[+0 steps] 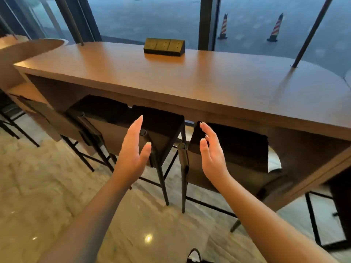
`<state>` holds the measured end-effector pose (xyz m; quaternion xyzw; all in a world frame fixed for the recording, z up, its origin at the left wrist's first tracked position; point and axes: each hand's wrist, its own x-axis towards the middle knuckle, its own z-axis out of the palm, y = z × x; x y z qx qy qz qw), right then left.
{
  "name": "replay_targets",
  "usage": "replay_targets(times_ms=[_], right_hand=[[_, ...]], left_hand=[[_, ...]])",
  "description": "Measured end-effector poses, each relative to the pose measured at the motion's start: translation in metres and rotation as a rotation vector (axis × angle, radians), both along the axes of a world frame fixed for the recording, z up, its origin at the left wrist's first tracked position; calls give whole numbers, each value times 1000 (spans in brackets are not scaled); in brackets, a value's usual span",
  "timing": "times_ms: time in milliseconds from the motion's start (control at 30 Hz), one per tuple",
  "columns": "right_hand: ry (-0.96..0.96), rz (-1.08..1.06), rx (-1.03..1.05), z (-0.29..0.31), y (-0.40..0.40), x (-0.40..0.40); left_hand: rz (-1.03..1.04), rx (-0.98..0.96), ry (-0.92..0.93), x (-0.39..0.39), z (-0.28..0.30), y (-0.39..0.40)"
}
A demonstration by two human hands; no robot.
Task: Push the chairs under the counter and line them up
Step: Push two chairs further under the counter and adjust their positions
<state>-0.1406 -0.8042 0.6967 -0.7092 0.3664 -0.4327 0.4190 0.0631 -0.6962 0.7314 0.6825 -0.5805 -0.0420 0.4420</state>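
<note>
A long wooden counter (190, 80) runs along the window. Two high chairs with dark seats, brown backs and thin black legs stand with their seats tucked under it: one chair (106, 128) on the left, another chair (237, 149) on the right, side by side with a narrow gap. My left hand (133, 149) is raised flat in front of the left chair's right back post, fingers apart, holding nothing. My right hand (210, 150) hovers open at the right chair's left back post; I cannot tell if the fingertips touch it.
A brass-coloured socket block (164, 46) sits on the counter's far side. Slanted dark poles (311, 33) rise from the counter. More stool legs (11, 120) show at the far left. The floor (57, 196) is glossy marble. Traffic cones (275, 28) stand outside the glass.
</note>
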Motion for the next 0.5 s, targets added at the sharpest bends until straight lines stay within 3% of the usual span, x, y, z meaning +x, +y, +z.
replay_targets(times_ms=[333, 500], right_hand=[[81, -162, 67, -8, -40, 42], [141, -279, 75, -21, -43, 73]], left_hand=[[-173, 125, 72, 85, -21, -98], [-338, 238, -20, 128, -43, -131]])
